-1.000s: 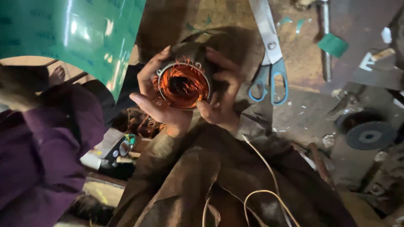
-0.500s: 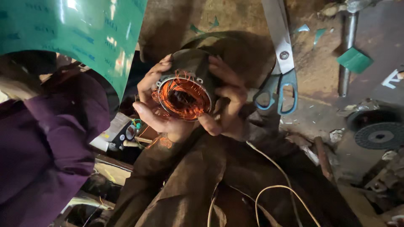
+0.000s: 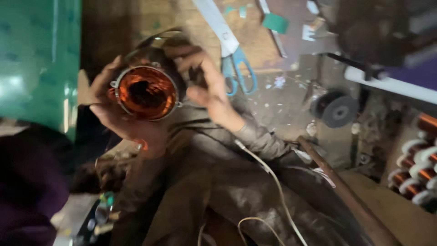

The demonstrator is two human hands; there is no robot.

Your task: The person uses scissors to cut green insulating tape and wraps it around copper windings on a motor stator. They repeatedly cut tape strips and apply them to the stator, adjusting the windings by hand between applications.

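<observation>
Round metal motor stator with copper-coloured windings (image 3: 146,92) cupped in left hand (image 3: 119,116), fingers clamped around rim. Right hand (image 3: 210,93) touching far side, fingers partly curled. Blue-handled scissors (image 3: 236,73) just beyond on table (image 3: 282,105).

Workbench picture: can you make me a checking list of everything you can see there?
Surface: dusty workbench, scraps scattered.
Job's things: round motor stator with copper windings, held up between both hands.
Clutter: blue-handled scissors, dark grinding disc, green tape piece, rusty rod.
Grippers: left hand cups the stator from below; right hand grips its side.
Cables: white wire across the lap.
Surroundings: green sheet on the left, copper coils at right; picture blurred.
</observation>
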